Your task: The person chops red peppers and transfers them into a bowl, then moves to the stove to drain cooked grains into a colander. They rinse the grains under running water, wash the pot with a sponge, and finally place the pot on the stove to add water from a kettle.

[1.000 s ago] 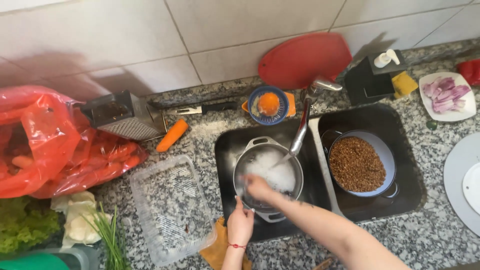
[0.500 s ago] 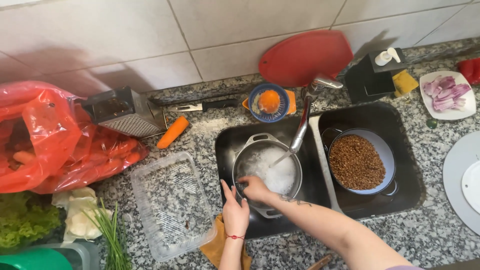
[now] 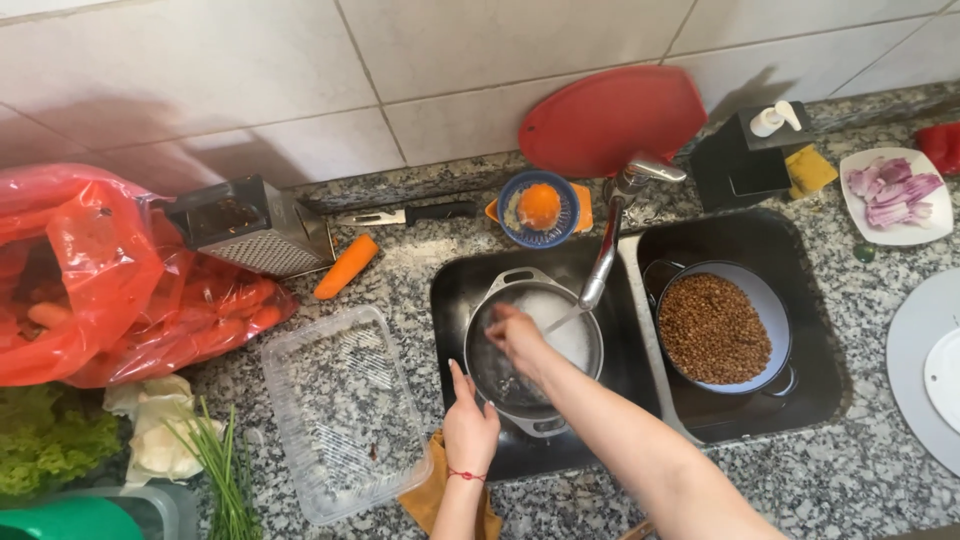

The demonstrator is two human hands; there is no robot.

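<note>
A grey metal pot (image 3: pixel 500 375) with white rice and water sits in the left sink basin (image 3: pixel 450 300) under the tap (image 3: pixel 612 240). My right hand (image 3: pixel 518 338) is down inside the pot, fingers spread in the rice. Water runs from the tap into the pot. My left hand (image 3: pixel 468 425) rests on the pot's near left rim, a red thread around its wrist.
A pot of brown grains (image 3: pixel 715 328) stands in the right basin. On the counter: clear plastic tray (image 3: pixel 340 410), carrot (image 3: pixel 346 266), box grater (image 3: pixel 255 228), red bag of carrots (image 3: pixel 90 280), knife (image 3: pixel 405 214), orange juicer (image 3: pixel 540 207), red cutting board (image 3: pixel 612 120), plate of sliced onion (image 3: pixel 893 193), greens (image 3: pixel 50 440).
My right hand has moved leftwards inside the pot, stirring the rice. My left hand has stayed at the pot's near rim.
</note>
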